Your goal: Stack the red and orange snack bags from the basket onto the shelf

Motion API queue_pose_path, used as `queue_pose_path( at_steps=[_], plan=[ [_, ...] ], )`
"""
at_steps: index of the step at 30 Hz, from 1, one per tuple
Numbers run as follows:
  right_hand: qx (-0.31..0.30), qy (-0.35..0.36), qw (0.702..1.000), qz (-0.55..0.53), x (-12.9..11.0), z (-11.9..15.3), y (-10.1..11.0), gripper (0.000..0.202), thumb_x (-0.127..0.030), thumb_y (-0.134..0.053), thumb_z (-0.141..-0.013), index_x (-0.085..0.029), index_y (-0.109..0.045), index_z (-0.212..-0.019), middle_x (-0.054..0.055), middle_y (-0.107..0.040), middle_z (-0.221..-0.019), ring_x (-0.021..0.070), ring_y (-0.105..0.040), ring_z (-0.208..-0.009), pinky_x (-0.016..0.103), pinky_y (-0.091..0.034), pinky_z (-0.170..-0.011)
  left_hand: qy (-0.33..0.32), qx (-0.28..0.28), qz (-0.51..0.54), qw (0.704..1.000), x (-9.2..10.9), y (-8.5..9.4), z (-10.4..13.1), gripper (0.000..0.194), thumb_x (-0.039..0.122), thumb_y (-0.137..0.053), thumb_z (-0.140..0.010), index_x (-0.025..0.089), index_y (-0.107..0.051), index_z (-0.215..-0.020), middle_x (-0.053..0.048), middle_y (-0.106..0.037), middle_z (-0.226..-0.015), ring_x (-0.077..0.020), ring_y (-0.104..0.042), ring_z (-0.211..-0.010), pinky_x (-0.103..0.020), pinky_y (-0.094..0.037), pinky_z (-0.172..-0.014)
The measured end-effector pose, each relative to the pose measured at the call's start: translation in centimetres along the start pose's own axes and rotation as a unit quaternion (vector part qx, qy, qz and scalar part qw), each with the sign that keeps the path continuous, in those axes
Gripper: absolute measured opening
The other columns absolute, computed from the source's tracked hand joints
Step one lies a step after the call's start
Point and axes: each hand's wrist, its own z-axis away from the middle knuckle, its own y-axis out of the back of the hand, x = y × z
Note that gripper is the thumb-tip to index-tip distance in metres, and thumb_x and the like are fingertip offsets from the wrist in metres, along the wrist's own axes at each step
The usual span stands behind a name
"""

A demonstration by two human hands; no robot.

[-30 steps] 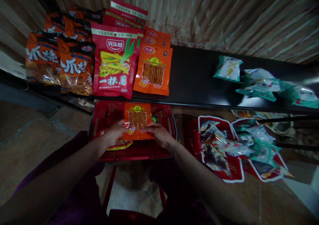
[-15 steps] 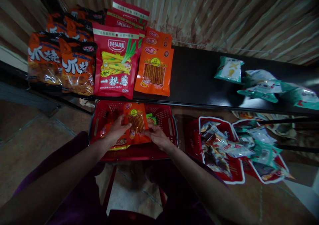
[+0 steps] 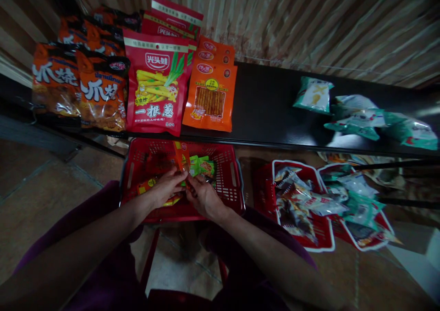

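Both my hands meet over the red basket (image 3: 228, 178), holding one orange snack bag (image 3: 181, 154) between them. My left hand (image 3: 169, 185) has its fingers closed on the bag's left side. My right hand (image 3: 206, 195) grips its lower right part. The bag is turned and squeezed narrow, so only a strip of its front shows. Beneath and behind my hands, green snack packets (image 3: 201, 165) lie in the basket. Another orange packet (image 3: 146, 185) with a yellow edge rests at the basket's left, partly covered by my left hand.
Above the basket, a black shelf (image 3: 266, 102) holds orange-and-black snack bags (image 3: 101, 93), red snack bags (image 3: 154, 84), orange stick-snack bags (image 3: 209, 97) and teal bags (image 3: 314, 94). Two smaller red baskets (image 3: 325, 237) full of packets stand on the floor at right.
The orange bag has turned from facing me flat to a narrow, squeezed strip. My right hand has moved left, close against my left hand. More of the green packets shows.
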Motion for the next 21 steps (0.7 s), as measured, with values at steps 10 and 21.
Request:
queue_pose_path(
  at_steps=[10, 21],
  plan=[
    [-0.04, -0.01, 0.999, 0.016, -0.1, 0.4, 0.4, 0.061, -0.035, -0.057, -0.083, -0.008, -0.04, -0.135, 0.022, -0.049, -0.13, 0.0289, -0.054, -0.116, 0.043, -0.047, -0.095, 0.0, 0.085, 0.056, 0.995, 0.4, -0.2, -0.3, 0.023, 0.015, -0.056, -0.082, 0.019, -0.059, -0.104, -0.006, -0.07, -0.089, -0.0161, -0.066, -0.067, -0.029, -0.052, -0.062],
    [0.012, -0.022, 0.999, -0.046, 0.9, 0.0, 1.2, 0.037, -0.021, -0.046, -0.087, -0.013, -0.054, -0.123, 0.012, -0.063, -0.104, 0.0197, -0.06, -0.092, 0.036, -0.049, -0.086, -0.011, 0.092, 0.114, 0.989, 1.2, 0.0, -0.3, 0.018, 0.005, -0.05, -0.082, 0.016, -0.059, -0.094, -0.004, -0.07, -0.077, -0.0161, -0.068, -0.065, -0.03, -0.055, -0.068]
  ],
)
